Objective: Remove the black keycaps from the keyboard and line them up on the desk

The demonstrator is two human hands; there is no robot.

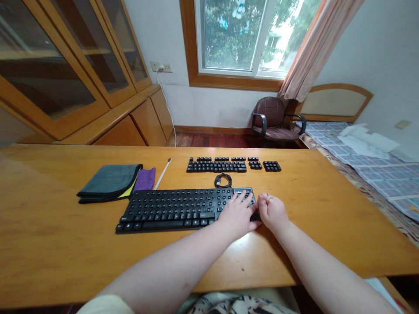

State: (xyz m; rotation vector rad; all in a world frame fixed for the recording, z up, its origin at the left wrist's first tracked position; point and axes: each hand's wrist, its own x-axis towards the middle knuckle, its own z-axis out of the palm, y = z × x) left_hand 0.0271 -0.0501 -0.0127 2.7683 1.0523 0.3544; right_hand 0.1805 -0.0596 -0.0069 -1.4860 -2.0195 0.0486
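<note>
A black keyboard (163,211) lies on the table, many of its keycaps off and the bare switch posts showing. Keycaps remain along its front row and at the left of the row behind. Spread across the right part of the keyboard is my left hand (236,213), its fingers flat on it. My right hand (273,211) is closed in a fist against the keyboard's right edge. A tiny thin shape shows above its fingers, too small to name. Beyond the keyboard, loose black keycaps (216,167) stand in ordered rows, with smaller groups to the right.
A coiled cable (223,180) lies behind the keyboard. To the left are a folded grey cloth (111,179), a purple cloth (145,179) and a white toothbrush (163,173). The wooden table (65,248) extends past both sides. An armchair (273,120) stands beyond it.
</note>
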